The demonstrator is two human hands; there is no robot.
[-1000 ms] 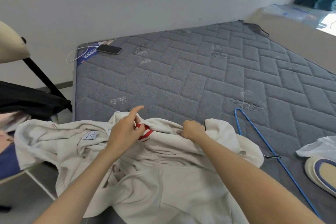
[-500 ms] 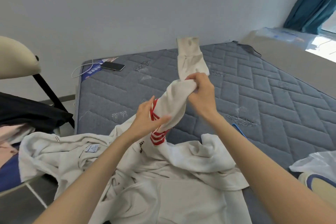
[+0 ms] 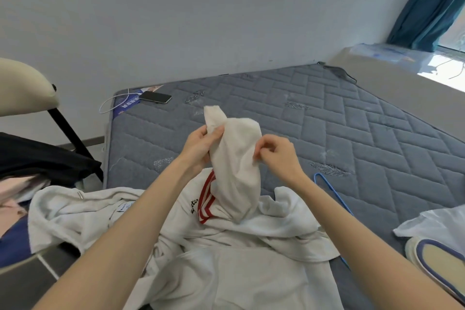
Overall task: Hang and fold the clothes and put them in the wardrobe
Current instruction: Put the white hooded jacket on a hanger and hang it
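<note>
Mattress [image 3: 327, 121] carries a cream sweatshirt [image 3: 239, 272] heaped at its near edge, one sleeve [image 3: 236, 158] lifted upright between raised forearms, left hand [image 3: 198, 146] gripping it below the cuff, right hand [image 3: 279, 156] pinching its opposite side, blue hanger [image 3: 334, 196] just beside.

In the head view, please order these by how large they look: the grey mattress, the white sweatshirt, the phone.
1. grey mattress, the largest.
2. white sweatshirt, though it lies nearest the camera, which enlarges it.
3. phone, clearly the smallest.
</note>
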